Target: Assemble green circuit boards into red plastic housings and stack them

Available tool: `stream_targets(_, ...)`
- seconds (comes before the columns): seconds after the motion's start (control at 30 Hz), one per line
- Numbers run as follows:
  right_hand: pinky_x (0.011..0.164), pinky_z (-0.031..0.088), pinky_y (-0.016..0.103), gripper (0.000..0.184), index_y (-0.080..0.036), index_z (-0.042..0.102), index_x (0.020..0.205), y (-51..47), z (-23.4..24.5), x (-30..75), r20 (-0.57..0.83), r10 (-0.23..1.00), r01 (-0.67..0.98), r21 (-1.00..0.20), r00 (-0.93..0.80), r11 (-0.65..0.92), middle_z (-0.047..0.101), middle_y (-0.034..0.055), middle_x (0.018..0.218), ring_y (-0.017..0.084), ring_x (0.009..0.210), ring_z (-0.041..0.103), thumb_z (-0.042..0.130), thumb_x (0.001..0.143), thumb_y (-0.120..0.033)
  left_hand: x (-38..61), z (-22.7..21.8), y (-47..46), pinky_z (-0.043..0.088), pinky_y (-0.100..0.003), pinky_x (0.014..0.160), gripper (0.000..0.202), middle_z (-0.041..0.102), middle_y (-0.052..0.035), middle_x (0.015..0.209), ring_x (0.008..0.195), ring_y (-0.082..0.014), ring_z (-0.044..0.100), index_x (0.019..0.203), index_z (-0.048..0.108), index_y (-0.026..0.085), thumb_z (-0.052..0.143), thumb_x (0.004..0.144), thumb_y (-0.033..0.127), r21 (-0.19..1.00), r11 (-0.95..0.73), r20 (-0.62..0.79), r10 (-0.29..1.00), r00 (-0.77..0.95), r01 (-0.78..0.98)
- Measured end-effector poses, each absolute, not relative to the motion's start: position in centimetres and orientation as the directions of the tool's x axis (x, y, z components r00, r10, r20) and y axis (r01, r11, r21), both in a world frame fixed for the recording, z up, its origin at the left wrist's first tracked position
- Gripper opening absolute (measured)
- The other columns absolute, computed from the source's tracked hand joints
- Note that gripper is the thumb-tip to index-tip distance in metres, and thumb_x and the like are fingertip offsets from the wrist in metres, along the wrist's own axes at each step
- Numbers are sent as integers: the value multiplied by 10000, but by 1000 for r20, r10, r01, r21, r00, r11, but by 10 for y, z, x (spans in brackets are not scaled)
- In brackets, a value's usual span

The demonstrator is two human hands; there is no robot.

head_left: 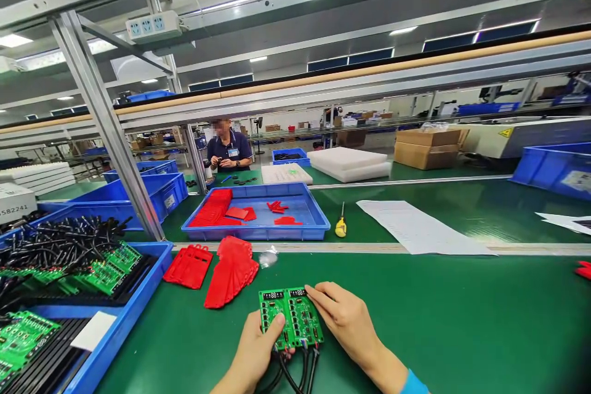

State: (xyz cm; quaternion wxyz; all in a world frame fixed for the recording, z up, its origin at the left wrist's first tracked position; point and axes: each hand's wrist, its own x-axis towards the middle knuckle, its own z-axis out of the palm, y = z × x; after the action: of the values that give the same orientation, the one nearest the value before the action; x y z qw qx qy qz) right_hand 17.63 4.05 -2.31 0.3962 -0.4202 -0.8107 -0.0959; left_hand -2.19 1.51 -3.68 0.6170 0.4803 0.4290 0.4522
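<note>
A green circuit board (302, 320), made of two side-by-side halves with small black digit displays along the far edge, is held just above the green table. My left hand (258, 341) is closed on its left half, thumb on top and fingers beneath. Black cables (305, 369) hang from its near edge. My right hand (344, 317) has its fingertips pinched together at the far right corner, touching the end of the right display. Whatever may be between those fingertips is too small to make out. Beyond the board lie red flat pieces (231, 274) and crumpled clear film (268, 257).
At left, a blue bin (124, 326) holds cabled circuit boards. A blue tray (258, 234) with red pieces stands ahead, beside a yellow screwdriver (341, 226) and paper sheets (420, 228). A metal post (108, 123) rises at left. Across the bench sits a co-worker (229, 151).
</note>
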Motion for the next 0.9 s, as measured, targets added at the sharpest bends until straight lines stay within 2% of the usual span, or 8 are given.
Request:
stream_targets(0.1, 625, 485, 280, 325, -191, 699, 935, 41, -24, 176, 738, 585, 758, -156, -337, 633, 660, 60, 782, 171, 685, 612, 378, 968, -225, -19, -37, 13, 489, -274, 505, 565, 646, -65, 670, 503, -143, 567, 879, 594, 94, 635, 688, 624, 978, 121, -83, 974, 213, -171)
stream_targets(0.17, 630, 486, 281, 308, -198, 697, 909, 41, -25, 175, 737, 602, 749, -204, -305, 630, 659, 56, 778, 172, 686, 615, 396, 961, -236, -17, -37, 12, 488, -273, 504, 552, 644, -68, 674, 504, -142, 562, 868, 597, 96, 634, 694, 618, 978, 107, -67, 974, 215, -178)
stream_targets(0.33, 616, 483, 267, 261, -215, 675, 843, 41, -29, 171, 665, 729, 644, -489, -162, 589, 639, 36, 781, 168, 682, 614, 444, 937, -293, -17, -39, 11, 484, -265, 514, 486, 635, -68, 655, 504, -132, 545, 813, 606, 96, 609, 746, 577, 987, 40, -5, 975, 223, -153)
stream_targets(0.43, 626, 475, 268, 246, -225, 665, 805, 40, -28, 170, 617, 779, 592, -588, -112, 551, 632, 23, 773, 172, 691, 610, 471, 921, -319, -17, -43, 11, 489, -271, 522, 470, 632, -68, 652, 517, -144, 552, 812, 613, 97, 594, 764, 564, 995, 7, 14, 979, 204, -101)
stream_targets(0.6, 539, 425, 261, 239, -217, 613, 751, 45, -26, 172, 520, 850, 593, -660, -82, 461, 601, 9, 720, 167, 627, 571, 479, 909, -338, -17, -43, 9, 489, -258, 534, 442, 627, -67, 677, 550, -142, 542, 773, 623, 99, 576, 788, 538, 998, -68, 70, 978, 194, -16)
stream_targets(0.77, 608, 413, 305, 252, -209, 512, 779, 41, -24, 168, 522, 841, 655, -588, -141, 474, 544, 24, 762, 185, 658, 527, 359, 950, -315, -16, -44, 11, 486, -252, 523, 439, 614, -63, 668, 552, -141, 537, 769, 619, 98, 546, 813, 529, 995, -102, 99, 977, 189, 10)
stream_targets(0.9, 613, 406, 287, 226, -222, 434, 802, 24, -13, 157, 480, 817, 484, -659, -319, 576, 502, 9, 767, 170, 673, 486, 301, 975, -278, -14, -46, 15, 497, -272, 515, 471, 612, -63, 678, 534, -142, 530, 845, 628, 93, 555, 792, 555, 998, -64, 65, 986, 153, -17)
